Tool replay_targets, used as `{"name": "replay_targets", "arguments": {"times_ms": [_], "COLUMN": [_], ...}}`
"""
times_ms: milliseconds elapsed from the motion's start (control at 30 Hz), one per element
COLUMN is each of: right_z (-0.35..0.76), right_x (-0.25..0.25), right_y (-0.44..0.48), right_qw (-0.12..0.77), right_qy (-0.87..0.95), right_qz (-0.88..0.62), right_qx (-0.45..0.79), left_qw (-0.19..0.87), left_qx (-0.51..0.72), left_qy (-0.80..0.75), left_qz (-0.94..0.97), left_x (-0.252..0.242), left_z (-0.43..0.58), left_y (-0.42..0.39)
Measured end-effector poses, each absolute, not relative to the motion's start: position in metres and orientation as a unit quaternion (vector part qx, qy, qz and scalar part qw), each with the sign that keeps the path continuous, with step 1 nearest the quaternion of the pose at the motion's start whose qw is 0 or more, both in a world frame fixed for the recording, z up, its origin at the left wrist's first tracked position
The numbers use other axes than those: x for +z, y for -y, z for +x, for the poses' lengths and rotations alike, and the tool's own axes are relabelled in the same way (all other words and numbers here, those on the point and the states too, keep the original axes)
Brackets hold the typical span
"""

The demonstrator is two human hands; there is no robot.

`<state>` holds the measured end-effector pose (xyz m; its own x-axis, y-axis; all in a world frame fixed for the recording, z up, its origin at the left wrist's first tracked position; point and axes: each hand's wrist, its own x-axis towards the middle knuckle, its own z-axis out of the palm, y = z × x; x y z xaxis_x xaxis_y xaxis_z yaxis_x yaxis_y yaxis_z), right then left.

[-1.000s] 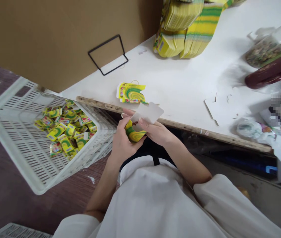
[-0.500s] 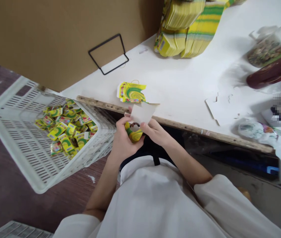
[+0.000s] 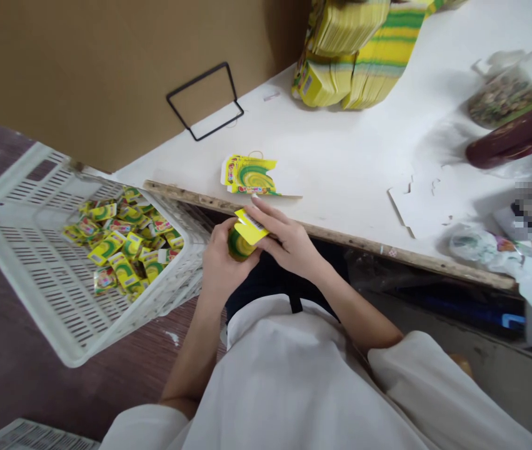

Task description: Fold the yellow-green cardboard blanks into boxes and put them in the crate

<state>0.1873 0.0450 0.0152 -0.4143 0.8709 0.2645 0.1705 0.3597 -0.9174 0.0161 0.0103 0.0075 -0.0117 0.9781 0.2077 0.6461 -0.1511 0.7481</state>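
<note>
Just off the table's front edge, a small yellow-and-green crayon box (image 3: 240,246) is between my two hands. My left hand (image 3: 221,259) wraps round its body from the left. From the right, my right hand (image 3: 291,242) has its fingers on the box's yellow end flap (image 3: 252,229), which is bent over the top. The box's contents are hidden. On the table just beyond my hands lie a few flat crayon cartons (image 3: 252,175), printed side up.
Left of the table is a white slatted crate (image 3: 72,357) with many small crayon boxes (image 3: 125,269). Behind stand a cardboard box (image 3: 106,75), a black wire frame (image 3: 197,80) and stacked flat cartons (image 3: 371,72). A clear jar (image 3: 500,100), maroon cylinder (image 3: 512,132) and plastic bag (image 3: 474,244) sit at right.
The white inner side of the flap stood up before; now its yellow printed side shows, folded over the box. My right hand has moved up over the flap, and my left hand shifted slightly left.
</note>
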Motion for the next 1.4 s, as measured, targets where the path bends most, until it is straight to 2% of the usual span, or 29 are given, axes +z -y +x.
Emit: {"name": "replay_targets", "arguments": {"times_ms": [233,367,567,833,1167,1400], "right_z": [0.200,0.205,0.196,0.202,0.195,0.197], "right_x": [0.019,0.022,0.020,0.027,0.023,0.025], "right_y": [-0.052,-0.053,-0.045,-0.052,-0.045,-0.046], "right_qw": [0.321,0.317,0.305,0.304,0.273,0.271], "right_qy": [0.784,0.795,0.799,0.795,0.800,0.796], "right_qz": [-0.345,-0.327,-0.337,-0.317,-0.361,-0.361], "right_qx": [0.404,0.400,0.394,0.419,0.395,0.403], "left_qw": [0.272,0.291,0.260,0.301,0.263,0.278], "left_qx": [0.310,0.305,0.303,0.306,0.286,0.293], "left_qy": [-0.614,-0.606,-0.601,-0.589,-0.591,-0.583], "left_qz": [0.673,0.674,0.693,0.685,0.706,0.705], "left_x": [0.023,0.028,0.025,0.028,0.027,0.029], "left_z": [0.008,0.008,0.008,0.011,0.007,0.009], "left_y": [-0.008,-0.008,-0.012,-0.011,-0.014,-0.015]}}
